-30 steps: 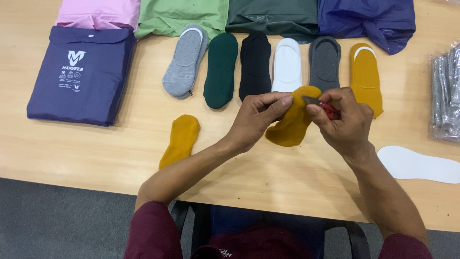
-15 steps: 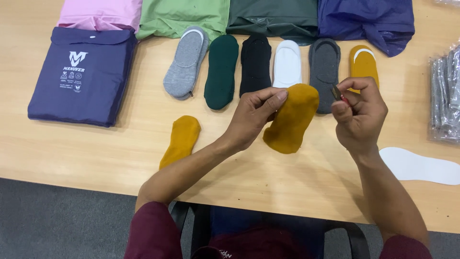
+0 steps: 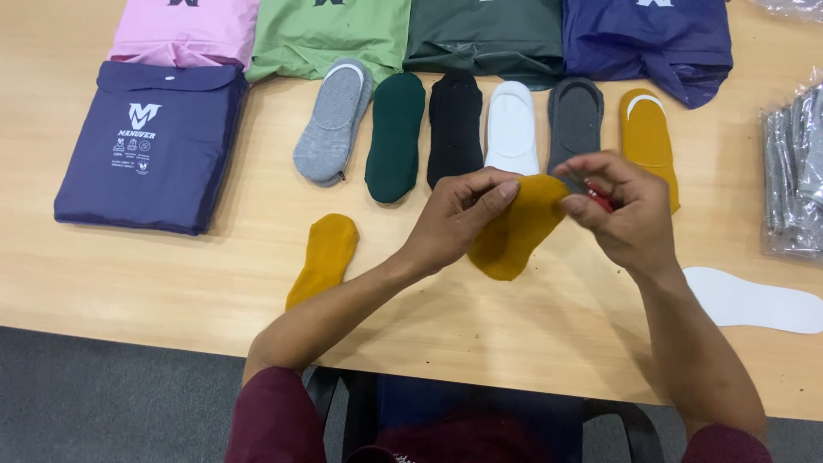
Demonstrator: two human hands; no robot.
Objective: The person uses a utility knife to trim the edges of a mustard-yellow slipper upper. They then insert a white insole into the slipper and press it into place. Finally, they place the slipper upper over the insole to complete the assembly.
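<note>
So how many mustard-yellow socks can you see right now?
3: one held by both hands, one lying on the table left of the forearm, one at the row's right end.

Mustard sock point(image 3: 514, 227): matt knitted cloth. Table point(image 3: 171, 291): smooth pale wood finish. Navy pouch point(image 3: 150, 146): matt fabric. Packet point(image 3: 793, 171), right edge: glossy clear plastic.

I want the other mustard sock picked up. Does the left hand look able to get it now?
Probably not right away: the left hand is pinching a mustard sock. The loose sock lies uncovered on the table near that forearm.
</note>
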